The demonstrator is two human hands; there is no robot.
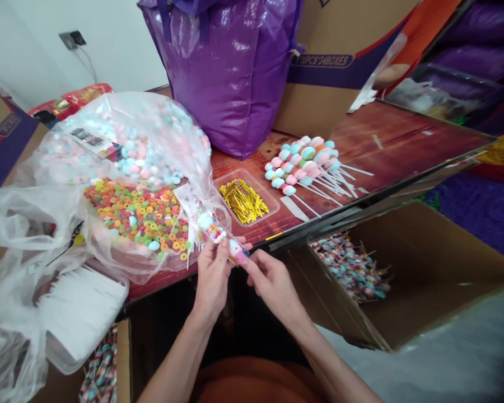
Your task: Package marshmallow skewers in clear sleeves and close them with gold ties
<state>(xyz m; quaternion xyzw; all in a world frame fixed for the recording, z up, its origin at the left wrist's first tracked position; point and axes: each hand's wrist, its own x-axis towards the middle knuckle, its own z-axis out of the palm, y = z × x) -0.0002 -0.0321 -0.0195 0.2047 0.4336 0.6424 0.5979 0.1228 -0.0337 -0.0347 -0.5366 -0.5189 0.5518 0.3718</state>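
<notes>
Both hands meet at the table's near edge around a candy skewer of pink, white and blue marshmallow pieces in a clear wrapper. My left hand pinches the skewer near its middle. My right hand pinches its lower end, fingers closed. Just left of the hands lies a clear plastic bag holding pastel marshmallows and colourful ring candies.
A clear tray of gold twist ties sits right of the bag. Several finished skewers lie beyond it. A purple bag stands behind. An open cardboard box with wrapped skewers sits lower right. White sticks fill a tray lower left.
</notes>
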